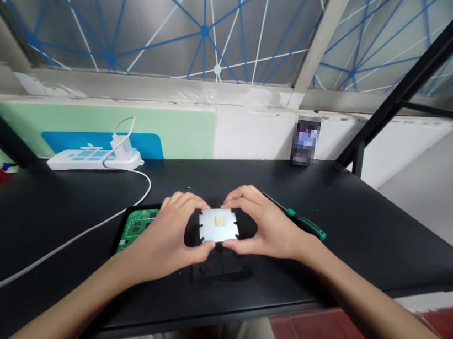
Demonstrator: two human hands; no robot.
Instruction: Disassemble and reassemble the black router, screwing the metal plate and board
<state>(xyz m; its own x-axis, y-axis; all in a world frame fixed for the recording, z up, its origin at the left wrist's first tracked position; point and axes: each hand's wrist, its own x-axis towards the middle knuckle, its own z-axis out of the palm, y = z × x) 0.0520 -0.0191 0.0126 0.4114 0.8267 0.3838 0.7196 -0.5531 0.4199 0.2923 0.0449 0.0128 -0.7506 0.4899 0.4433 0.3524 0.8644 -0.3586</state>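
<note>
Between my two hands is a square silvery metal plate (208, 230) with small dark notches along its edges and a pale yellowish pad (220, 221) at its middle. My left hand (174, 235) grips the plate's left side, thumb at the near edge and fingers at the far edge. On the right side, my right hand (259, 224) pinches it the same way. A green circuit board (133, 228) in a black casing lies on the table, partly covered by my left hand. Beneath the plate, a dark glossy piece (221, 271) rests on the tabletop; its kind is unclear.
A screwdriver (307, 223) with a green and black handle lies right of my hands on the black table (388, 235). At the back stand a white power strip (94, 159) with a plugged-in charger (122, 147) and a blurred phone-like object (305, 141). A white cable (70, 243) crosses the left side.
</note>
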